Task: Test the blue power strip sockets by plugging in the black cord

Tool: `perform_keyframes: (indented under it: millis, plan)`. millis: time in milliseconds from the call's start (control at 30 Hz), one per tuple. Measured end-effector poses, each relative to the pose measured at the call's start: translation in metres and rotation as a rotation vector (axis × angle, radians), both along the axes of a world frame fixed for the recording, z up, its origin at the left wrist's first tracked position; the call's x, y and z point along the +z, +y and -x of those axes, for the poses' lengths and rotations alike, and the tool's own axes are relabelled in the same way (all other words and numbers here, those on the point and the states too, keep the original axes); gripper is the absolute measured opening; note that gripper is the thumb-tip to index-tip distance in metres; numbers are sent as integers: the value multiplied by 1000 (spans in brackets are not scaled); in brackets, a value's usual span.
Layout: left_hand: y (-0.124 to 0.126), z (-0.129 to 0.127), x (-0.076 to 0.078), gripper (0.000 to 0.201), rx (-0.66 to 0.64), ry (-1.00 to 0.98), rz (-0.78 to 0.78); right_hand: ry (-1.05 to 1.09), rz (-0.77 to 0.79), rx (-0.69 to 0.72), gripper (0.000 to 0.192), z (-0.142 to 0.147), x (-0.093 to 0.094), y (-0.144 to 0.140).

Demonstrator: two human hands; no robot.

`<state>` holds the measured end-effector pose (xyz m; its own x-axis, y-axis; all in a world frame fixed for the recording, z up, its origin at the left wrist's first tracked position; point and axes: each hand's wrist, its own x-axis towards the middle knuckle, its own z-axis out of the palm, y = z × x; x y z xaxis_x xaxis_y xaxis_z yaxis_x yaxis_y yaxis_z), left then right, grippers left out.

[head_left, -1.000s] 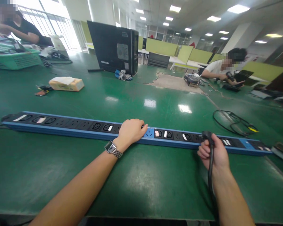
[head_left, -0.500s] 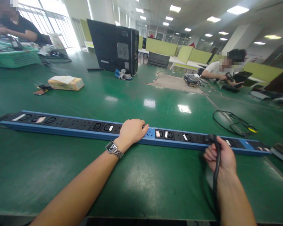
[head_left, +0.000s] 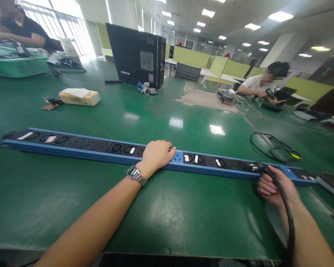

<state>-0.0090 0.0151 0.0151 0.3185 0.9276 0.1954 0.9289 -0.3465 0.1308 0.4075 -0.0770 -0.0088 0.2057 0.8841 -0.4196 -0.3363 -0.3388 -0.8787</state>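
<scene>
My left hand (head_left: 156,155) lies flat, fingers spread, on long blue-black power strip (head_left: 105,150); right hand (head_left: 278,185) fingers pinching black cable plug (head_left: 259,167) at strip's right end.

One head-worn view looks forward and down, close over the green table (head_left: 183,207); room behind.

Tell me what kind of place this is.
Probably an open-plan office used as an electronics workshop. A long power strip lies on a big green table, a desktop computer tower stands further back, and green partitioned desks fill the room under ceiling panel lights, with other people working nearby.
</scene>
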Motion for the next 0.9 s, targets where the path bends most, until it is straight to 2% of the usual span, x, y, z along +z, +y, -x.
perform_keyframes:
  millis: [100,233,467,700,900]
  plan:
    - [0,0,0,46,-3,1,0,-5,29,-2,50,-8,2,-1]
    - [0,-1,1,46,1,8,12,13,116,-27,50,-1,13,1]
    - [1,0,0,46,9,11,0,-159,285,38,50,6,26,14]
    - [1,-1,0,47,6,14,-7,-301,340,132,51,-7,30,22]
    - [0,-1,0,47,2,13,-15,-259,337,142,48,2,28,4]
